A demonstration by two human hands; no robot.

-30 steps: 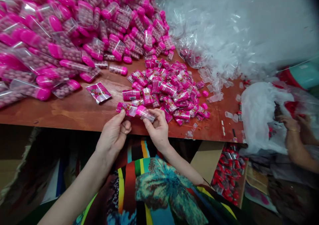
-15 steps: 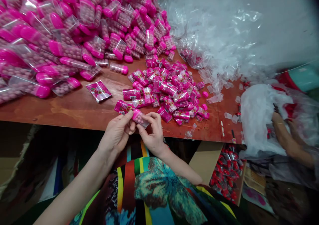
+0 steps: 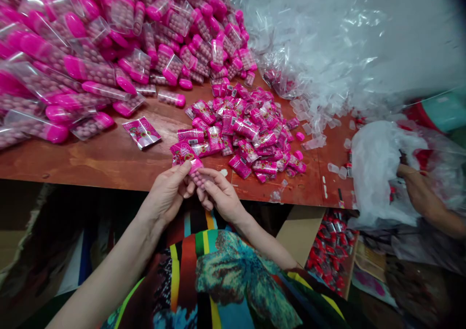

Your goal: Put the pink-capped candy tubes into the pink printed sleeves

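Observation:
My left hand (image 3: pixel 168 190) is closed, its thumb and fingers pinching a printed pink wrapper sleeve (image 3: pixel 181 151) at the table's front edge. My right hand (image 3: pixel 224 197) is closed on the clear body of a small candy container (image 3: pixel 198 177) full of pink balls. The container's pink cap (image 3: pixel 195 165) lies against the sleeve's near end; my fingers partly hide where they meet, so I cannot tell how far it is inside. Just beyond my hands lies a heap of pink-wrapped containers (image 3: pixel 247 130). A flat printed sleeve stack (image 3: pixel 141 133) rests to the left.
A large pile of unwrapped pink-capped containers (image 3: pixel 109 67) covers the table's back left. Clear plastic bags (image 3: pixel 313 52) and loose clear cups (image 3: pixel 316 142) lie at the right. Below the edge stands a carton of red-capped pieces (image 3: pixel 329 251). Another person's arm (image 3: pixel 429 198) reaches into a white bag (image 3: pixel 374 173).
My right hand has turned and shifted slightly, tilting the candy container more upright against the sleeve. The sleeve's far end has swung a little to the right. The other person's arm has moved slightly.

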